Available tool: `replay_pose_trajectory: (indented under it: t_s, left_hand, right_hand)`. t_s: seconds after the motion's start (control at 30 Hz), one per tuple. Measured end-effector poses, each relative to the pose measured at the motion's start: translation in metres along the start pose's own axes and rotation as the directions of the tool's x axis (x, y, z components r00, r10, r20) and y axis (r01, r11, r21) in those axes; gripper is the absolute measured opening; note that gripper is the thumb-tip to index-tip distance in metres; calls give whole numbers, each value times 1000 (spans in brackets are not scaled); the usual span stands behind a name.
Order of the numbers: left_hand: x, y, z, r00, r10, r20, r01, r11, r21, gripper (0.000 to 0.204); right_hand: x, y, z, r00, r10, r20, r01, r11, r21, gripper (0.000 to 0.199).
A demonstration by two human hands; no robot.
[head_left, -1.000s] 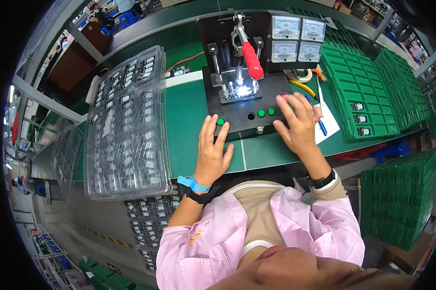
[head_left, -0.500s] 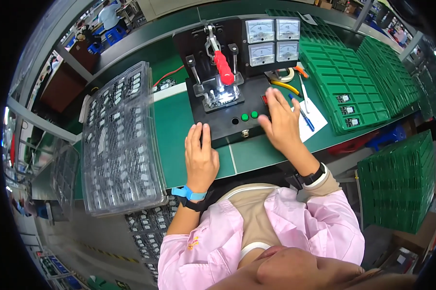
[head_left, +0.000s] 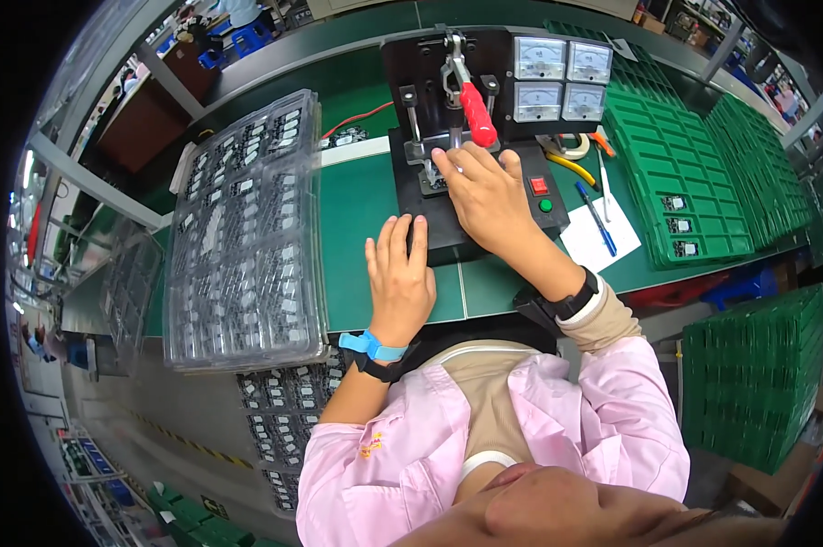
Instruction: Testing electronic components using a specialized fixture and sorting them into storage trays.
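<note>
The right hand [head_left: 489,196] reached into the black test fixture [head_left: 471,191] under its red-handled clamp [head_left: 475,109], fingertips pinched at a small part I could not make out. The left hand [head_left: 398,278] lay flat and open at the fixture's front edge on the counter [head_left: 357,210]. Judging by the raised lever, clamping was not yet done, and the clear tray [head_left: 247,237] held many parts.
</note>
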State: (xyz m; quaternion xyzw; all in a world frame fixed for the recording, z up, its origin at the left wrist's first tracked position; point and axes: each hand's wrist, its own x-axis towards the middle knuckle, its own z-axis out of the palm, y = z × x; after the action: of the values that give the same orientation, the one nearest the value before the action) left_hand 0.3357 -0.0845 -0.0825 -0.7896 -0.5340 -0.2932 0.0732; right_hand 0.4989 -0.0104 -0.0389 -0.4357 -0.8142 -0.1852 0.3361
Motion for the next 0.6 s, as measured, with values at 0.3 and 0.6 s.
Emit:
replay_pose_trajectory:
  t_s: [0.3, 0.6]
  left_hand:
    - [-28, -17, -34, 996, 78, -46, -89, 948, -307, 52]
    - [-37, -44, -155, 907, 78, -414, -158, 974, -163, 40]
  right_hand:
    - [53, 40, -56, 967, -206, -150, 240, 934, 263, 59]
    - [98, 52, -53, 887, -265, -378, 388, 871, 301, 29]
